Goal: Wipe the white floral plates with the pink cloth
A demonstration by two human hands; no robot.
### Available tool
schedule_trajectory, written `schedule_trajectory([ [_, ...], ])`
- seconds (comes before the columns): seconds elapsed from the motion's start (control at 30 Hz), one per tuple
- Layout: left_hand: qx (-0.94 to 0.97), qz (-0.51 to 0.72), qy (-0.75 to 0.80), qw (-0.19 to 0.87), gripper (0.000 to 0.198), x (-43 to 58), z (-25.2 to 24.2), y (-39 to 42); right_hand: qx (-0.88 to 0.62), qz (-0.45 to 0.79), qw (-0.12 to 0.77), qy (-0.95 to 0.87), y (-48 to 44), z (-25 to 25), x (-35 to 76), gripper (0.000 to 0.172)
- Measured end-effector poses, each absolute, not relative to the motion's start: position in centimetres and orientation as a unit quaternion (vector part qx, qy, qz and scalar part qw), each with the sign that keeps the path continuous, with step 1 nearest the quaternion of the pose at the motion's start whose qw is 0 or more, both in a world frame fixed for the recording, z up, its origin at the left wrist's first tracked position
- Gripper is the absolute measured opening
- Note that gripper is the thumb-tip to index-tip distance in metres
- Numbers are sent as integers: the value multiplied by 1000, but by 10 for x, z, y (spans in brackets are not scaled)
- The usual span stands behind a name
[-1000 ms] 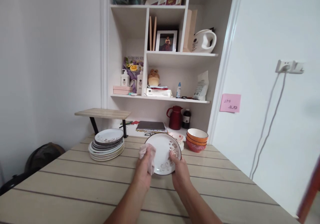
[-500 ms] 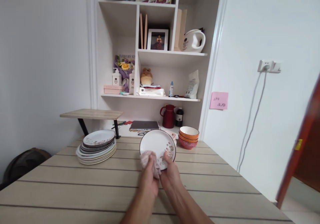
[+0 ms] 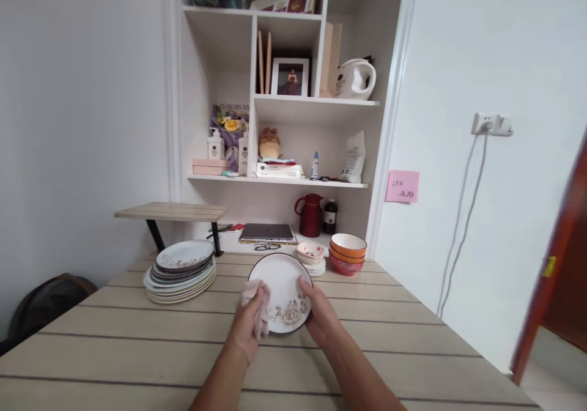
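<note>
Between my hands, a white plate [image 3: 283, 279] with a dark rim and brown flower pattern is held tilted up over the table. My right hand [image 3: 320, 311] grips its right edge, thumb on the face and fingers behind. A pale pink cloth [image 3: 257, 307] is bunched in my left hand [image 3: 246, 328], which presses it round the plate's left edge. The fingers behind the plate are hidden. To the left stands a stack of plates [image 3: 181, 276], its top one with a similar flower pattern.
Behind the held plate are small dishes [image 3: 312, 258], and to their right stacked orange and red bowls [image 3: 347, 255]. A small raised wooden shelf [image 3: 172, 211] stands back left. A red jug [image 3: 310, 215], dark bottle [image 3: 329, 216] and laptop [image 3: 268, 232] sit at the shelving's base.
The plate has come lower and a little left, and has turned so its flowers lie at the bottom. My hands have moved apart to opposite edges. The small dishes now show.
</note>
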State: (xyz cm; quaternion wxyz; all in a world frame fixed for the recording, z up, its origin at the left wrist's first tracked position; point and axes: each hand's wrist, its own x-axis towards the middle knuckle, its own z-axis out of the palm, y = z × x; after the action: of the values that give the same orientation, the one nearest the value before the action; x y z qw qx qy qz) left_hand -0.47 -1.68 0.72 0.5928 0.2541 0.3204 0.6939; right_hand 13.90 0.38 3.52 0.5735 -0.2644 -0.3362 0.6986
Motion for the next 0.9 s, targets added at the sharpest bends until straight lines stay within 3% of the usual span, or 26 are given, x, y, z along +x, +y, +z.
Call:
schedule_trajectory([
  [0.23, 249, 713, 342, 559, 51, -7, -5, -7, -296, 700, 576, -301, 9, 19, 130, 54],
  [0.6, 226, 736, 363, 525, 52, -7, -5, -7, -292, 640, 600, -381, 16, 5, 133, 86],
  [0.9, 210, 741, 352, 532, 45, -8, -2, -9, -264, 641, 588, -415, 13, 9, 135, 90],
])
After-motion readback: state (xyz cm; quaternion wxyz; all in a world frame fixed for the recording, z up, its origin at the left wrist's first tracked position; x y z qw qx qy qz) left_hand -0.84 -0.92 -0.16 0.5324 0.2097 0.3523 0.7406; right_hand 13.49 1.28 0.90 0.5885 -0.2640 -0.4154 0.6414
